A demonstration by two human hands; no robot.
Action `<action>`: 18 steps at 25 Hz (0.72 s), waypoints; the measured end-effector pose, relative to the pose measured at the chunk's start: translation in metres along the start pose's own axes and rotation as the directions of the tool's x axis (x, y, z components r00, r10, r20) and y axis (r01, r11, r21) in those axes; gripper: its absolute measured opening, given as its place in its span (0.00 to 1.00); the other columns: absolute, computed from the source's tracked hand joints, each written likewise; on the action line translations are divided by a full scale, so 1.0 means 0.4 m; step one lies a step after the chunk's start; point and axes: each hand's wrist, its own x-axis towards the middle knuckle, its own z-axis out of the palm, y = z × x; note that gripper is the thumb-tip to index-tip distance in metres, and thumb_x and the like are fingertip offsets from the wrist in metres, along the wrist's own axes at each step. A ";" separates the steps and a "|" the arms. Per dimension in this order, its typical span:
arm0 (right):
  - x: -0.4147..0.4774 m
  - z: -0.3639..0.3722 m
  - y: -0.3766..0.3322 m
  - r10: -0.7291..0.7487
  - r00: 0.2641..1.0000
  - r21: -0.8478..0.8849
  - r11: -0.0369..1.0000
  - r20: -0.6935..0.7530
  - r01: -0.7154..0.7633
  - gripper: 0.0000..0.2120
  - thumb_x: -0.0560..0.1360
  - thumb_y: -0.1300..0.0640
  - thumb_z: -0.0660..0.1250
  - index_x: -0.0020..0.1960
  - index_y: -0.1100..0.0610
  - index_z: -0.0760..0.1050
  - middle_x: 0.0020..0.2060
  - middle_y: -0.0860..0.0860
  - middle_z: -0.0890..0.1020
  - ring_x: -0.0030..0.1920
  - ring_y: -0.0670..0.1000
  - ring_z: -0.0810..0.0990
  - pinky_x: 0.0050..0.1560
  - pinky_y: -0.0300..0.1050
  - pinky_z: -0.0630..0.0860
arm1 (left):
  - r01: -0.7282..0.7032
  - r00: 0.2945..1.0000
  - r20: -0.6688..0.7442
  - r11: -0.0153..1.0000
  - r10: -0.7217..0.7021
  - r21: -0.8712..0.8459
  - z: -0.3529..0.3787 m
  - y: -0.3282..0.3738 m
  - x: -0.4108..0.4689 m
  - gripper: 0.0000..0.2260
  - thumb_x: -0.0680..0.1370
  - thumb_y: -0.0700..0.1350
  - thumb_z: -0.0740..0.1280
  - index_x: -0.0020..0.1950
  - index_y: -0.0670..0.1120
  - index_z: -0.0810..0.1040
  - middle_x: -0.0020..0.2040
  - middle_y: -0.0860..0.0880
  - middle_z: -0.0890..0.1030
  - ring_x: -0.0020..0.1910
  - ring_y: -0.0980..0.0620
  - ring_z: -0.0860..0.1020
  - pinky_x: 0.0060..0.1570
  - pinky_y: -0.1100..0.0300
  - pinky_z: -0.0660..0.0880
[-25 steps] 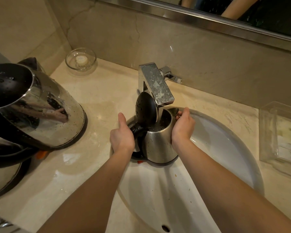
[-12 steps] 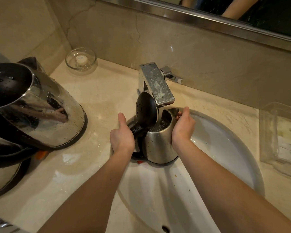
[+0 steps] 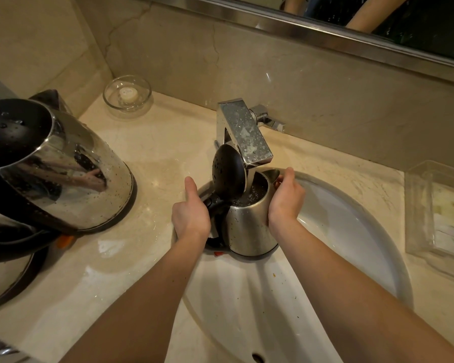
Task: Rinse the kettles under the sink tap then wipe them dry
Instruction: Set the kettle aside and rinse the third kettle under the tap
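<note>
Under the tap (image 3: 243,132), hands hold kettle (image 3: 249,226)

A small steel kettle (image 3: 249,226) is held upright, its black lid hinged open and its mouth right under the tap (image 3: 243,134), with water inside. The fingers of the left hand (image 3: 192,218) wrap its black handle, and those of the right hand (image 3: 286,203) cup its spout side. A larger kettle (image 3: 63,174), steel and beaded with drops, stands on the desk well left of the fingers.
</note>
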 end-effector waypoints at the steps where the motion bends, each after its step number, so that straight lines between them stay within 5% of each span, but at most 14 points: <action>1: 0.000 -0.001 -0.001 0.004 1.000 -0.001 1.000 0.002 -0.004 0.21 0.82 0.47 0.56 0.36 0.58 0.72 0.33 0.53 0.74 0.35 0.51 0.70 0.39 0.49 0.68 | -0.001 1.000 -0.001 1.000 0.001 -0.003 0.000 0.000 0.000 0.40 0.77 0.74 0.48 0.59 0.41 0.80 0.55 0.35 0.83 0.53 0.36 0.81 0.57 0.45 0.76; 18: -0.002 -0.002 -0.002 0.031 0.999 0.013 0.999 0.021 -0.031 0.20 0.82 0.46 0.58 0.38 0.58 0.74 0.34 0.53 0.75 0.36 0.50 0.72 0.41 0.49 0.70 | 0.001 1.000 0.001 1.000 -0.001 -0.005 -0.004 0.004 -0.010 0.43 0.72 0.77 0.47 0.56 0.41 0.80 0.54 0.35 0.83 0.51 0.36 0.81 0.57 0.45 0.77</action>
